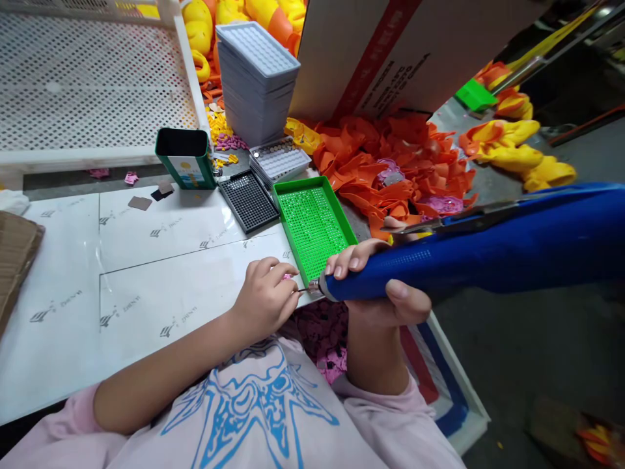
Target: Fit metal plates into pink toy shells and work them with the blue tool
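Observation:
My right hand (409, 301) is wrapped round a blue electric screwdriver (459, 257), which lies level and points left. Its thin metal bit (305, 289) reaches the fingertips of my left hand (266, 293). Those fingers are closed in a pinch on a small pink plastic piece (287, 277), mostly hidden behind them. Whether the bit sits in a screw cannot be seen. Just beyond both hands lies a green perforated tray (319, 228). To its left is a black grid tray (249, 200) on the white table top (161, 273).
A dark green tin (183, 159) stands near a tall stack of grey trays (258, 81). Orange plastic parts (385, 163) are heaped beside a cardboard box (371, 52). A white perforated crate (97, 85) is at the back left. Pink pieces (325, 339) lie below the table edge.

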A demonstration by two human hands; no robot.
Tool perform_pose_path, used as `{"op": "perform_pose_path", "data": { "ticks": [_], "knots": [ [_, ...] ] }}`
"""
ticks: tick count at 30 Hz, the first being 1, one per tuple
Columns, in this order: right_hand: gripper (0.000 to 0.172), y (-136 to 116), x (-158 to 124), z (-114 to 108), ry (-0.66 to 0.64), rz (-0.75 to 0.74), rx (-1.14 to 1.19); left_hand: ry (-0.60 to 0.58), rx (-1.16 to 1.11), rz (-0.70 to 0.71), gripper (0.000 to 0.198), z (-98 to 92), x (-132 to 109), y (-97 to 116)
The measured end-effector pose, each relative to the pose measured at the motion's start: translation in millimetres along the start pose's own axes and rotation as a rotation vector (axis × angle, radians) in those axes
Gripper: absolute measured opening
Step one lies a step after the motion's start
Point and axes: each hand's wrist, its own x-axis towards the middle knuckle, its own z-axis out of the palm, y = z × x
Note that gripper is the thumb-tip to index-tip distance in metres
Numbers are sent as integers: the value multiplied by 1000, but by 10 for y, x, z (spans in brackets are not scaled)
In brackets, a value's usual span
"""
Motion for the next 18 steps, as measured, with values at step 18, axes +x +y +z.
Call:
{"op": "perform_pose_path", "data": {
  "ticks": [18],
  "knots": [
    [28, 68, -3, 65, 91, 49, -65, -60, 45, 97, 13, -11, -45, -106]
  ]
}}
